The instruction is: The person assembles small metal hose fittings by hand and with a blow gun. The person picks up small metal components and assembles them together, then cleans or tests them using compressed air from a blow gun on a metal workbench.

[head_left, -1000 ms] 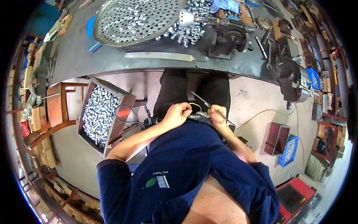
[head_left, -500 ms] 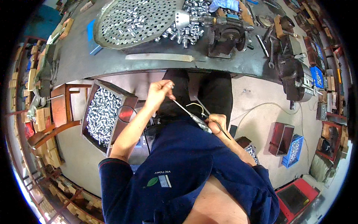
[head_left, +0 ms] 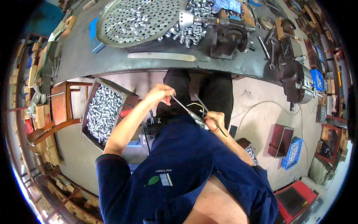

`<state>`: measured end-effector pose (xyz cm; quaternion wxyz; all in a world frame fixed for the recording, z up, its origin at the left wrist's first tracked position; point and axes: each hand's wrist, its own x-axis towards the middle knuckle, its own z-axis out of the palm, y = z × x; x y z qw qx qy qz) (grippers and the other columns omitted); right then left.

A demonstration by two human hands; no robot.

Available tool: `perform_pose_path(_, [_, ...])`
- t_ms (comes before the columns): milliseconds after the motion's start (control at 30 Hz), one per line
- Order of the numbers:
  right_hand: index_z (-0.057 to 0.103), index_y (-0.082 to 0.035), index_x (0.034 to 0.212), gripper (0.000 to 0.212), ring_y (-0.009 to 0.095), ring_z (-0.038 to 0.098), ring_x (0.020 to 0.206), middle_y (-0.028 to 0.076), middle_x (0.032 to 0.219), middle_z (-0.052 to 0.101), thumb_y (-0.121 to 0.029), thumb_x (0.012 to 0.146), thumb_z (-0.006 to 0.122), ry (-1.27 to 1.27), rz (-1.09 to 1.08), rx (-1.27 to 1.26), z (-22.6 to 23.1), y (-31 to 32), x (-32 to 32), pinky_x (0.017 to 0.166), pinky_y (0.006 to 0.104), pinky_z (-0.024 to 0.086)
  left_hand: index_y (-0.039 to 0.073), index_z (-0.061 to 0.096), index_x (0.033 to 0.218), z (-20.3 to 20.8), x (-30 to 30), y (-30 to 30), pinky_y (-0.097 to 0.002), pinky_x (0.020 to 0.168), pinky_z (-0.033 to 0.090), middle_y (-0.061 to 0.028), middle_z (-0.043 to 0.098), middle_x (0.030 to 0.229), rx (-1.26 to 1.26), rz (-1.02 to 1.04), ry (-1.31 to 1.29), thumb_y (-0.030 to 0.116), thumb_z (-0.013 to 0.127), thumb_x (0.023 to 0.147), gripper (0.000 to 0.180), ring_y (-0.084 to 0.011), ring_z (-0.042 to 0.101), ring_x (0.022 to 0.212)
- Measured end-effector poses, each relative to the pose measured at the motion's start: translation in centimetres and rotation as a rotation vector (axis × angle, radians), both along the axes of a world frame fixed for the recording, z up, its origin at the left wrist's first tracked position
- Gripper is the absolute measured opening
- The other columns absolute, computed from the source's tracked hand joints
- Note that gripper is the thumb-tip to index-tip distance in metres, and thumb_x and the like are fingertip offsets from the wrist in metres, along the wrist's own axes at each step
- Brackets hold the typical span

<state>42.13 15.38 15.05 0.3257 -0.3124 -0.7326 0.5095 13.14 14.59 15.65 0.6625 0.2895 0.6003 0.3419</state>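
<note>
My right hand (head_left: 215, 121) is closed round the body of a silver hand-held rotary tool (head_left: 198, 120) with a long thin shaft, held over my lap. A dark hose (head_left: 220, 129) runs past that hand's fingers. Pinched in my left hand (head_left: 161, 94) is a small shiny metal fitting (head_left: 172, 95), right at the tip of the shaft; the fingers partly hide it. Beside the tool show a pale tie strip (head_left: 196, 104) and a thin grey rod (head_left: 200, 100). To the left stands a dark bin (head_left: 86, 131) full of small metal fittings (head_left: 102, 115).
On the bench (head_left: 108, 61) lie a perforated metal pan (head_left: 123, 35) with fittings, a flat file (head_left: 162, 56) and a geared machine (head_left: 229, 39). A vise (head_left: 296, 80) is at the right. Red (head_left: 280, 140) and blue bins (head_left: 292, 153) stand on the floor.
My left hand has moved slightly down, bringing the small fitting to the shaft's tip. My right hand and the tool have shifted slightly left.
</note>
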Motion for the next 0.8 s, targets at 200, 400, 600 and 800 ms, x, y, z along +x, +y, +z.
perform_pose_path(200, [0.047, -0.002, 0.054, 0.03, 0.022, 0.05, 0.044, 0.011, 0.05, 0.046, -0.027, 0.068, 0.056, -0.092, -0.014, 0.034, -0.2, -0.1, 0.2, 0.042, 0.032, 0.034, -0.003, 0.062, 0.082, -0.1, -1.9, -0.5, -0.0239, 0.042, 0.044, -0.0043, 0.054, 0.053, 0.045, -0.025, 0.019, 0.02, 0.057, 0.086, 0.024, -0.0133, 0.053, 0.043])
perform_pose_path(400, [0.05, -0.002, 0.053, 0.021, 0.02, 0.051, 0.043, 0.011, 0.05, 0.047, -0.019, 0.065, 0.056, -0.072, -0.021, 0.023, 0.1, 0.1, -0.3, 0.042, 0.0302, 0.035, -0.004, 0.062, 0.081, -0.7, -1.9, -0.4, -0.0266, 0.042, 0.047, -0.003, 0.05, 0.051, 0.007, 0.073, 0.014, 0.016, 0.058, 0.085, 0.021, -0.0123, 0.05, 0.04])
perform_pose_path(600, [0.045, -0.003, 0.053, 0.041, 0.022, 0.049, 0.044, 0.011, 0.05, 0.043, -0.035, 0.074, 0.058, -0.031, 0.013, -0.029, 0.8, 0.3, -1.0, 0.043, 0.0316, 0.033, -0.005, 0.062, 0.081, -0.8, -2.3, -0.5, -0.0269, 0.04, 0.046, -0.0044, 0.051, 0.05, -0.022, 0.085, 0.103, 0.013, 0.057, 0.084, 0.018, -0.0128, 0.05, 0.038])
perform_pose_path(800, [0.043, -0.003, 0.052, 0.026, 0.021, 0.047, 0.041, 0.011, 0.048, 0.043, -0.018, 0.066, 0.058, -0.062, -0.015, -0.024, -0.1, 0.5, -1.3, 0.041, 0.0313, 0.034, -0.006, 0.062, 0.077, -0.8, -2.9, -0.9, -0.0265, 0.039, 0.045, -0.0047, 0.051, 0.049, -0.012, 0.088, 0.17, 0.011, 0.056, 0.084, 0.018, -0.0133, 0.05, 0.039])
